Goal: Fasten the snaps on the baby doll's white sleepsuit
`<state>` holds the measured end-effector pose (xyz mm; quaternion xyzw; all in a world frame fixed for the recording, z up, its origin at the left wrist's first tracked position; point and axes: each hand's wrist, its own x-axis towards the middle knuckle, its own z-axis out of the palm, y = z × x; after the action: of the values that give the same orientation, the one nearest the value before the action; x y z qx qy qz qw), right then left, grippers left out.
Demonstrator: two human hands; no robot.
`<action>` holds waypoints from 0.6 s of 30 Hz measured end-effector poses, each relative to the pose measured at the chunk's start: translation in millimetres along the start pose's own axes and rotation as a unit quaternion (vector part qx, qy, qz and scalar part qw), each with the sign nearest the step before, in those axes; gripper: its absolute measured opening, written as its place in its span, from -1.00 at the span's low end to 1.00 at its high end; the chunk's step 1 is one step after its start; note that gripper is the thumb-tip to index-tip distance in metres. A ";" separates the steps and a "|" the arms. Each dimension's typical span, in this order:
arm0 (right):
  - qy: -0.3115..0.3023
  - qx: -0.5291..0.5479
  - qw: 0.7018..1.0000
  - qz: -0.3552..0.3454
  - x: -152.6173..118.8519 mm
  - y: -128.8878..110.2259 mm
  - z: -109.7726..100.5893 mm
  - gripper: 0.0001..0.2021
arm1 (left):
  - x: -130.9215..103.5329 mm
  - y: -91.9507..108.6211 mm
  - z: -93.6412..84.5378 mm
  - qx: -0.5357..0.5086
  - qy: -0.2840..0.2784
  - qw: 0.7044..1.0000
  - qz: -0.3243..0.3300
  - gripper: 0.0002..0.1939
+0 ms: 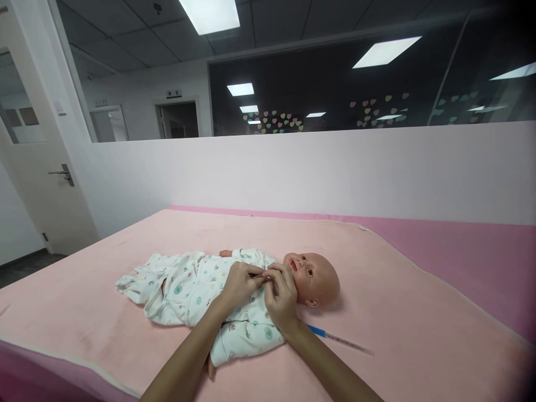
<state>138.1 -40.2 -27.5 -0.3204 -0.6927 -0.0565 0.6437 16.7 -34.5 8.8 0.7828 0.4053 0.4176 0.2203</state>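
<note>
A white door with a metal handle is seen at the far left. On the pink blanket a baby doll is laid on its back, head to the right, dressed in a white printed romper. The romper's collar is pinched by the left hand, fingers closed on the fabric, and by the right hand likewise. A blue-capped thermometer is laid just right of the right forearm. No writing can be read.
</note>
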 end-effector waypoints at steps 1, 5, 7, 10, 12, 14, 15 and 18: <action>-0.001 0.000 1.000 0.002 -0.1 0.1 0.0 -0.80 | 0.0 0.1 0.1 0.005 0.005 1.000 -0.002 -0.76; -0.004 0.002 1.000 0.007 -0.5 0.6 0.4 -0.80 | -0.3 0.2 1.4 0.012 0.021 1.000 -0.002 -0.80; -0.008 0.005 1.000 0.011 -0.8 0.9 0.7 -0.79 | -0.5 -0.2 2.3 0.006 0.033 0.999 -0.006 -0.83; -0.013 0.007 1.000 0.013 -1.3 1.7 1.6 -0.77 | -0.7 -0.6 3.1 0.034 0.044 0.998 0.000 -0.84; -0.009 0.003 1.000 0.011 -1.3 2.0 2.2 -0.76 | -0.6 -0.3 3.0 0.073 0.036 0.997 0.019 -0.86; -0.003 -0.003 1.000 0.012 -1.1 1.6 2.3 -0.75 | -0.1 0.7 2.6 0.098 0.022 0.994 0.041 -0.88; 0.002 -0.007 1.000 0.011 -0.8 1.2 2.0 -0.75 | 0.2 1.4 2.2 0.103 0.017 0.993 0.049 -0.88; -0.007 -0.026 0.997 -0.071 -0.1 -1.3 -0.8 -0.75 | 1.2 3.8 0.5 0.081 0.009 0.994 0.074 -0.83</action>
<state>138.1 -41.7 -27.1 -0.2871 -0.7162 -0.1176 0.6251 19.2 -35.7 11.7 0.8220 0.3809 0.4056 0.1214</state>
